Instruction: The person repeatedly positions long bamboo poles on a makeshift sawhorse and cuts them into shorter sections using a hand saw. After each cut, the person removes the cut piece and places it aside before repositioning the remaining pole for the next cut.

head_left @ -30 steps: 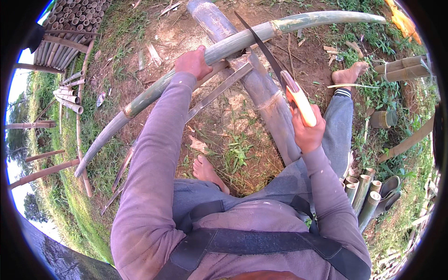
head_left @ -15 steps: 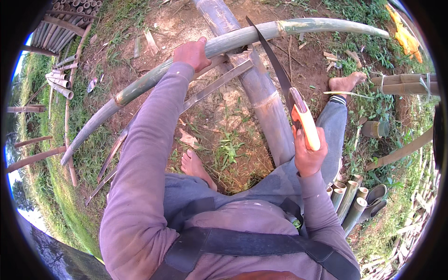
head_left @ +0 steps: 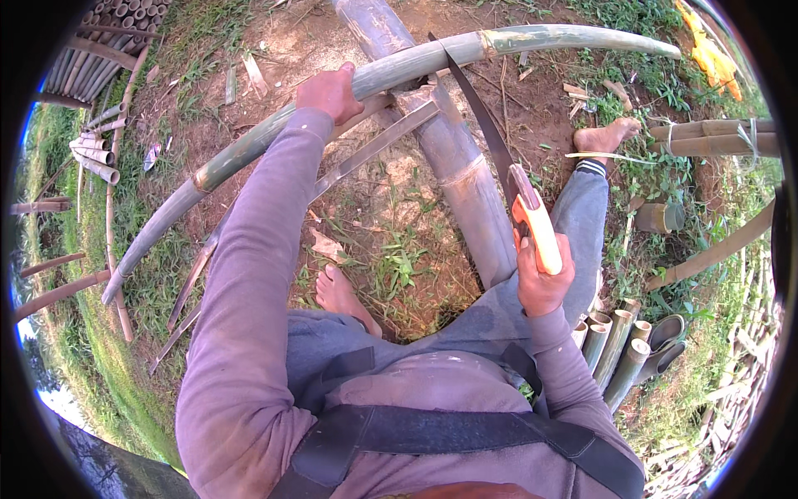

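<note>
A long green bamboo pole [head_left: 399, 70] lies crosswise in front of me, over a thick bamboo trunk [head_left: 474, 195] that runs from between my legs to the far side. My left hand [head_left: 331, 93] is closed round the pole, left of the trunk. In my right hand [head_left: 544, 279] is the orange and pale yellow handle of a handsaw [head_left: 539, 233]. Its dark blade slants away from me, and the part near its tip is against the pole, just left of a node. A flat bamboo slat [head_left: 374, 154] leans against the trunk below the pole.
Upright bamboo cuts [head_left: 615, 345] stand beside dark footwear [head_left: 665, 343] at my right. Bamboo stacks [head_left: 91, 66] rise at the far left. Tied poles [head_left: 715, 140] and a yellow cloth [head_left: 713, 54] lie at the right. My bare feet rest on dirt and grass.
The view has shifted slightly, so everything sits a little further left. My left hand keeps its hold on the pole, and the saw blade stays at nearly the same spot on it.
</note>
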The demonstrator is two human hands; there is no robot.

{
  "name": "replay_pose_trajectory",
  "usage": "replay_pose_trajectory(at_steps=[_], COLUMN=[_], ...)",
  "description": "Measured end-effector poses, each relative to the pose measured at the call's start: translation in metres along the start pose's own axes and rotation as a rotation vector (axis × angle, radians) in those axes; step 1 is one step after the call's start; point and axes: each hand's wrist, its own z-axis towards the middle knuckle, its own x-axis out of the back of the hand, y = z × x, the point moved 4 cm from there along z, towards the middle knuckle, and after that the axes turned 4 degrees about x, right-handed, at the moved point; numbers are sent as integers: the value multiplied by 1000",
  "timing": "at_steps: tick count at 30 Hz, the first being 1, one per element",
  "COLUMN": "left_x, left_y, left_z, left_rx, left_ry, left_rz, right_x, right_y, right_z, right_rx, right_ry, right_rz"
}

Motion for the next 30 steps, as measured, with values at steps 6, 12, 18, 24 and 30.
replay_pose_trajectory(at_steps=[6, 12, 18, 24, 30], left_x=[0, -1, -16, -12, -20], left_y=[8, -15, -25, -14, -37], left_z=[7, 21, 43, 53, 63], left_rx=[-25, -87, -185, -230, -199], left_ry=[-11, -95, -257, -313, -523], left_rz=[13, -104, -288, -342, -482], right_x=[-124, -48, -40, -127, -6], right_y=[9, 14, 6, 8, 0], right_z=[173, 55, 36, 170, -4], right_rx=[12, -22, 21, 32, 24], right_ry=[6, -24, 52, 21, -56], right_rz=[-73, 63, 98, -78, -50])
